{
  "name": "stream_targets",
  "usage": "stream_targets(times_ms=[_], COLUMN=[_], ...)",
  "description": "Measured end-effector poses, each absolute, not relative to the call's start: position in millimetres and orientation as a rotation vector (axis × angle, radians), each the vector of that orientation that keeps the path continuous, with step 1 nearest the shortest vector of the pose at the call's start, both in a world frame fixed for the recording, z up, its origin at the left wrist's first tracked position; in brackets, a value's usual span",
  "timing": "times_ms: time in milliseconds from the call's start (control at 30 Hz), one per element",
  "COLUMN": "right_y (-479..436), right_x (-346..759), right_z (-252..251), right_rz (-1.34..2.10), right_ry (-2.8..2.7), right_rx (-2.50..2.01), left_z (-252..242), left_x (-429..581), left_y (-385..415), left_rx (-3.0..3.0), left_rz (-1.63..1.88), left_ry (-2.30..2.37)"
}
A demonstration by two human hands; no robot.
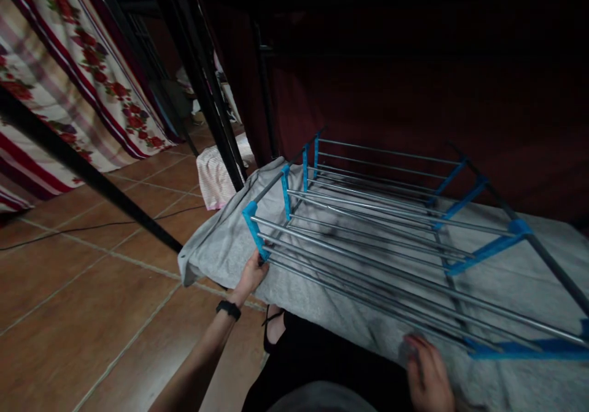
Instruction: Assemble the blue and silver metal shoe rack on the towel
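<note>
A rack of grey metal rods (363, 255) with blue plastic brackets (488, 255) lies across a grey cloth. My left hand (251, 275), with a dark band on the wrist, has its fingers closed on the rack's near left corner, at the lower end of a blue bracket. Beside the near edge of the rack, at the lower right, is my right hand (427, 369). Its fingers are bent and pressed together around a small, blurred, see-through thing that I cannot make out.
The grey cloth (216, 240) covers a low surface against a dark red hanging. Black metal posts (207, 86) stand at the left. Beyond are a floral curtain (87, 62), a striped cloth (216, 175) and a cable (99, 223) on the tiled floor.
</note>
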State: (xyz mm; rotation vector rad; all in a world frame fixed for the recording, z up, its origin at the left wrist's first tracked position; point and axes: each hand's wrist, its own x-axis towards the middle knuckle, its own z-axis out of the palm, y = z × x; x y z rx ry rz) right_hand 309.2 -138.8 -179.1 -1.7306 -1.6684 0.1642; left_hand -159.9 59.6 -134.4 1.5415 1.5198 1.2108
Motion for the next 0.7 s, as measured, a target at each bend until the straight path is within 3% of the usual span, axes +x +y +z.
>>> stream_targets(times_ms=[233, 700], right_y=[-66.9, -50.5], right_x=[223.7, 239.4], right_z=[-145.5, -162.2], right_rz=[-0.125, 0.052], right_ry=[-2.122, -2.05], right_rx=[-1.756, -1.598], left_z=[-136.3, -138.5], left_x=[-156.9, -136.7], left_y=[58.2, 56.9], left_rx=[1.539, 1.445], left_rz=[1.253, 1.455], left_ry=[1.554, 1.69])
